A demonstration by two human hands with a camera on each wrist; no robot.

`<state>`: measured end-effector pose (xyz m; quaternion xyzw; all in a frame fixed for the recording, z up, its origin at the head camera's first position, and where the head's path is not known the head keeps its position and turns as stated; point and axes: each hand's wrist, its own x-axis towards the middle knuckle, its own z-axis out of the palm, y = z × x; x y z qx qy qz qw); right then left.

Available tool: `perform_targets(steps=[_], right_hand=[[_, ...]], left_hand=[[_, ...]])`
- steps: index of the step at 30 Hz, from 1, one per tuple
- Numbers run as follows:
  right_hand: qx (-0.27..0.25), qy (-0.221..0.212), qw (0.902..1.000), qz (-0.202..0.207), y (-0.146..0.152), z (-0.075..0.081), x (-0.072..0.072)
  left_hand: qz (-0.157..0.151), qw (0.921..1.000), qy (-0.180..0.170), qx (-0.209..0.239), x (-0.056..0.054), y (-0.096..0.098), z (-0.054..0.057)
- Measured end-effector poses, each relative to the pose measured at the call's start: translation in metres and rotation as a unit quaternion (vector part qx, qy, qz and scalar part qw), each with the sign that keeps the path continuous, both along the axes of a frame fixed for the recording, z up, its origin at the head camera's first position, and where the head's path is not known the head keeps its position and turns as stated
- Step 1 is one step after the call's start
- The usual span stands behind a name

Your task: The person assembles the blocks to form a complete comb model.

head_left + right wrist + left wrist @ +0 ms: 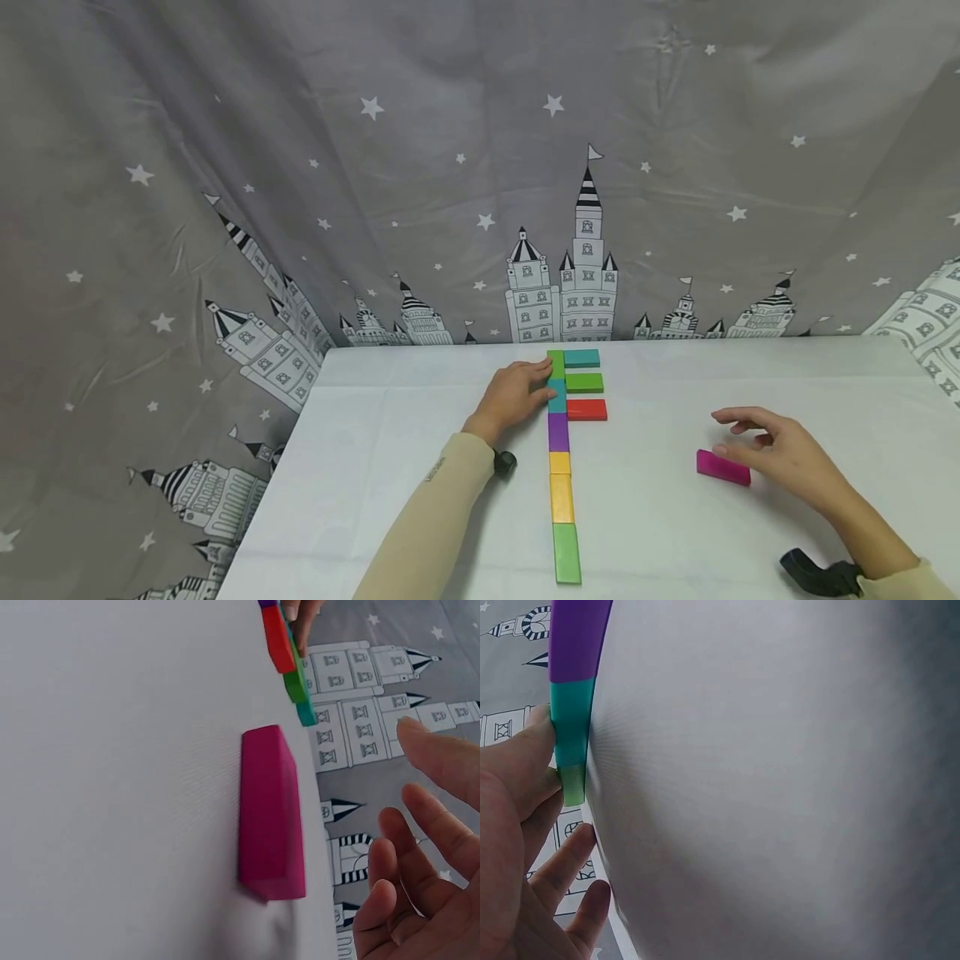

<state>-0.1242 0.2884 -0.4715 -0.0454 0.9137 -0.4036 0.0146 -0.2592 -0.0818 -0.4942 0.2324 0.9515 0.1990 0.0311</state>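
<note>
A column of coloured blocks runs along the white table. My left hand (513,396) touches its far end from the left side, index finger at the green block (558,358) and thumb at the teal block (557,407). In the left wrist view the thumb and a finger lie along those blocks' edge, the other fingers spread apart. At the right, a magenta block (724,471) rests on the table. Over its right end in the head view is my right hand (783,454), fingers loosely bent and holding nothing; the right wrist view shows a gap between them.
Nearer in the column lie purple (558,433), yellow (562,498) and light green (567,554) blocks. Teal (582,358), green (584,383) and red (587,410) blocks jut rightward from its far end. A grey castle-print curtain (450,208) hangs behind the table.
</note>
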Motion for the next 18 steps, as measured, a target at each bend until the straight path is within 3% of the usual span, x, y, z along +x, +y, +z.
perform_targets(steps=[6, 18], right_hand=[[-0.032, -0.028, 0.9991, -0.009, 0.012, -0.01, 0.009], [-0.038, -0.02, 0.999, -0.013, 0.019, -0.024, 0.02]], left_hand=[[-0.001, 1.0, 0.0, -0.002, 0.0, 0.0, -0.001], [0.005, 0.9999, -0.003, -0.01, 0.0, -0.001, -0.003]])
